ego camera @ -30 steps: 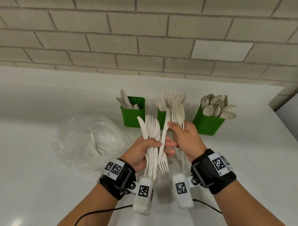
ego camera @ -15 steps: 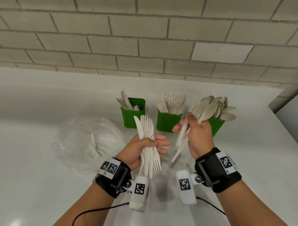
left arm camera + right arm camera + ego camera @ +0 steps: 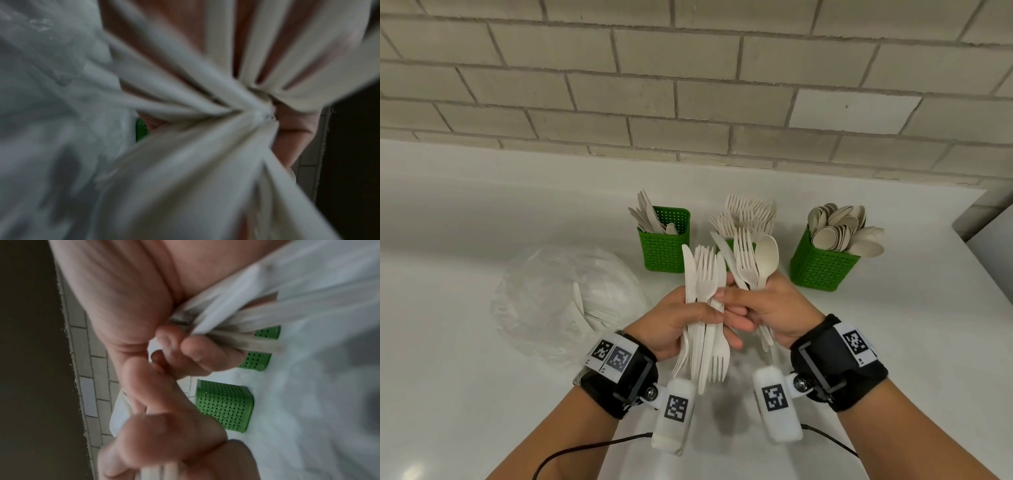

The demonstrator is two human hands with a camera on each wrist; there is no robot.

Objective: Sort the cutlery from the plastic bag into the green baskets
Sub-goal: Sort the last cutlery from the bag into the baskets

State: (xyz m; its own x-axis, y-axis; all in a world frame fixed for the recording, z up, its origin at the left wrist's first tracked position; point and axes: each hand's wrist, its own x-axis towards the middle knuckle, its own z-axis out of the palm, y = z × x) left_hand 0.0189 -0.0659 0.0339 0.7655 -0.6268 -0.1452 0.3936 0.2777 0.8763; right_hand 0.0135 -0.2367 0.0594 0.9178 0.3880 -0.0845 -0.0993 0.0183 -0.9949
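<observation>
My left hand [image 3: 709, 318] grips an upright bundle of pale cutlery [image 3: 703, 281], forks with a knife on its left side. My right hand [image 3: 732, 303] holds a knife, a fork and a spoon [image 3: 767, 260] fanned upward, and its thumb and fingers touch the left bundle. Behind stand three green baskets: the left one [image 3: 663, 250] with knives, the middle one mostly hidden under its forks [image 3: 750, 212], the right one [image 3: 822, 270] with spoons. The left wrist view is filled with blurred cutlery handles [image 3: 185, 113]. The right wrist view shows curled fingers [image 3: 205, 356] on handles.
A crumpled clear plastic bag [image 3: 561, 298] with more cutlery inside lies on the white counter [image 3: 465, 377] to the left of my hands. A brick wall [image 3: 688, 85] backs the counter. The counter's right edge [image 3: 993, 291] runs close to the spoon basket.
My right hand swung right toward the spoon basket with its pieces, then came back left and now touches the left hand's bundle again. The left hand stayed about in place.
</observation>
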